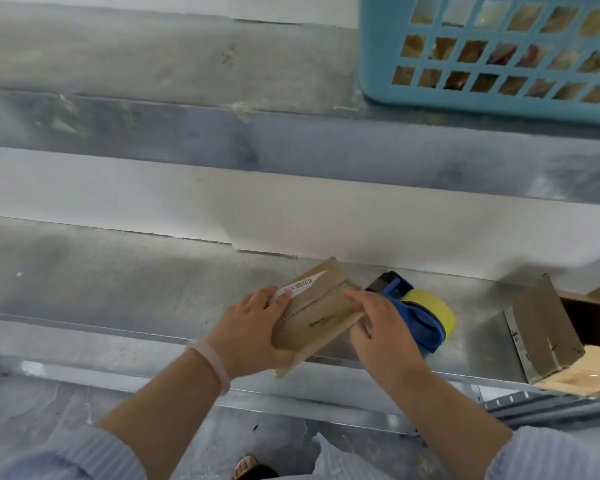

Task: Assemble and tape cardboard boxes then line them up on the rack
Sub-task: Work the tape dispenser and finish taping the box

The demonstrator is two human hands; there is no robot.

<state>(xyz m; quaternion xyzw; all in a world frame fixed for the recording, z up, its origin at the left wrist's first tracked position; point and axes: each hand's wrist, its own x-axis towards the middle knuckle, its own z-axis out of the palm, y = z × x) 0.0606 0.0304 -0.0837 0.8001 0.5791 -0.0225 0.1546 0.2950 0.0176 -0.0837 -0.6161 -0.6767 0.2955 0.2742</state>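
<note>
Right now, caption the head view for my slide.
Left hand and right hand hold a cardboard box at the metal shelf, beside a blue tape dispenser.

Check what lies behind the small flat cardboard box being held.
Behind the small flat cardboard box, a blue tape dispenser with a yellow tape roll lies on the metal shelf; the right hand hides its near end.
</note>
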